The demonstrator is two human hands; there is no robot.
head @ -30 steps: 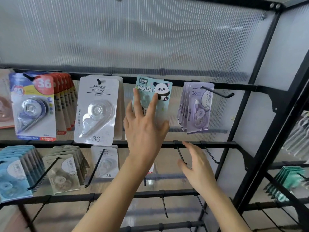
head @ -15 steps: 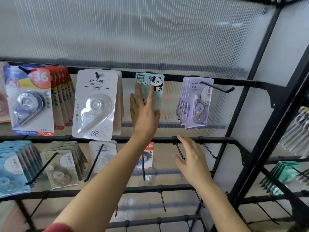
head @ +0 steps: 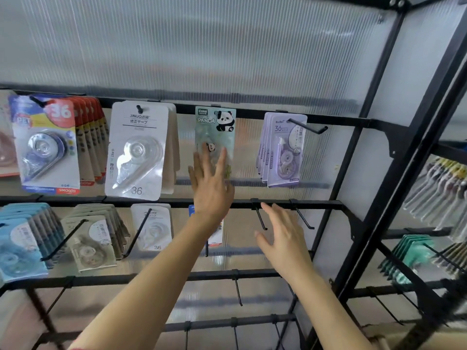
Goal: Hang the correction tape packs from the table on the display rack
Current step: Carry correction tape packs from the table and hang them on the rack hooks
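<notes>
Scene: We look up at a black wire display rack [head: 316, 205] backed by a ribbed translucent panel [head: 202, 46], with both our bare arms raised towards it.
Panda pack: The mint-green panda pack [head: 215, 125] hangs upright from the top rail, at twelve o'clock from our left hand. Its peg is hidden from us behind the card.
Left hand: Our left hand [head: 211, 190] is held flat, its fingers [head: 223, 160] straight and spread wide over the lower half of the pack's clear blister. It grips nothing, and we cannot tell whether the tips press the plastic.
Right hand: Our right hand [head: 284, 238], at four o'clock from the left, holds nothing. Its fingers [head: 271, 210] are straight and close together, with the tips just below the second rail beside a bare hook [head: 260, 218].
Top rail: At nine o'clock from the panda pack, a white pack marked 36 [head: 137, 150] fronts a short stack. Farther at nine o'clock hang the red-and-blue packs [head: 45, 145]. At three o'clock, lilac packs [head: 284, 150] sit on a long peg.
Second rail: At eight o'clock from our left hand hang light blue packs [head: 20, 243], beige packs [head: 91, 241] and a small white pack [head: 154, 228]. Another card is mostly hidden behind our left wrist.
Side rack: At three o'clock from our right hand, teal packs [head: 409, 251] hang on the neighbouring frame.
</notes>
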